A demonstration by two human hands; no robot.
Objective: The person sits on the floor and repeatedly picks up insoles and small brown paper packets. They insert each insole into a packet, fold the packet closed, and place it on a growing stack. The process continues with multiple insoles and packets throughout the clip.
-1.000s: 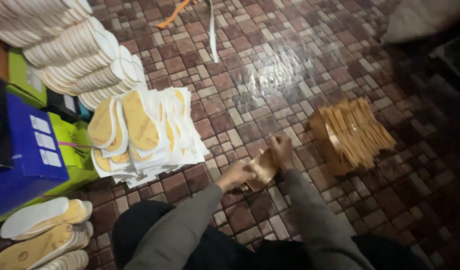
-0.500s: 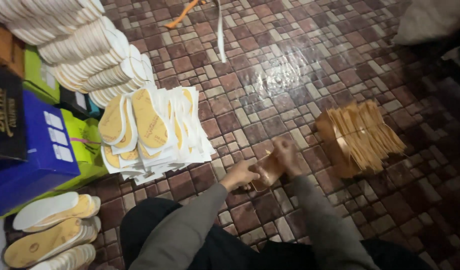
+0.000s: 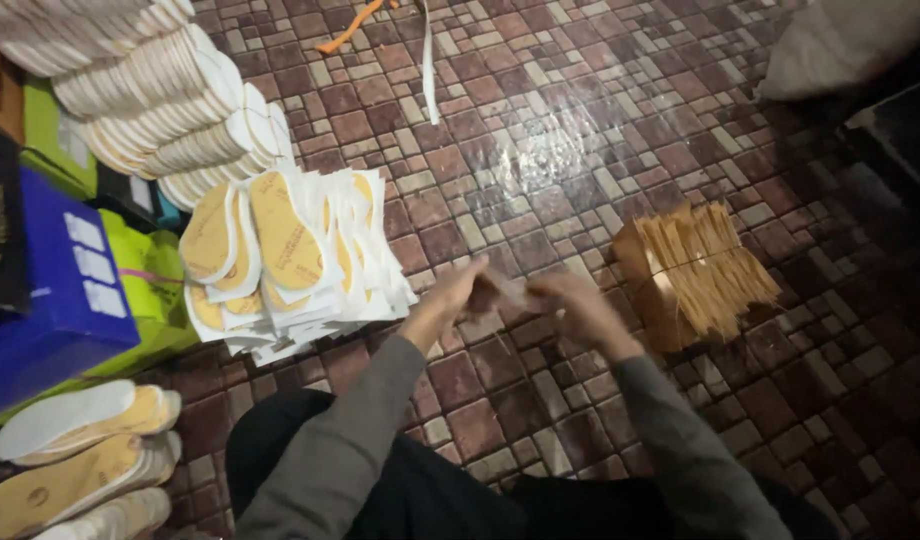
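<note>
Left hand (image 3: 458, 295) and right hand (image 3: 570, 305) meet over tiled floor (image 3: 540, 150), pinching small brown piece (image 3: 485, 295) between them; blurred, exact grip unclear. Keep piece level, square edges. Tan bundle (image 3: 695, 270) just right of hands; insole stack (image 3: 280, 260) left.

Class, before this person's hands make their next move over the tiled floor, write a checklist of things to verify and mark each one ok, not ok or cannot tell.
1. Both hands in view: ok; left hand and right hand meet above the brown tiled floor.
2. What the hands hold: cannot tell; the small dark piece between them is blurred.
3. Bundle of thin tan cardboard pieces close to the right hand: ok, bunched together on the floor.
4. Stack of white sheets with yellow insole shapes beside the left hand: ok, stacked, fanned a little.
5. Floor under the hands free of loose items: ok.
</note>
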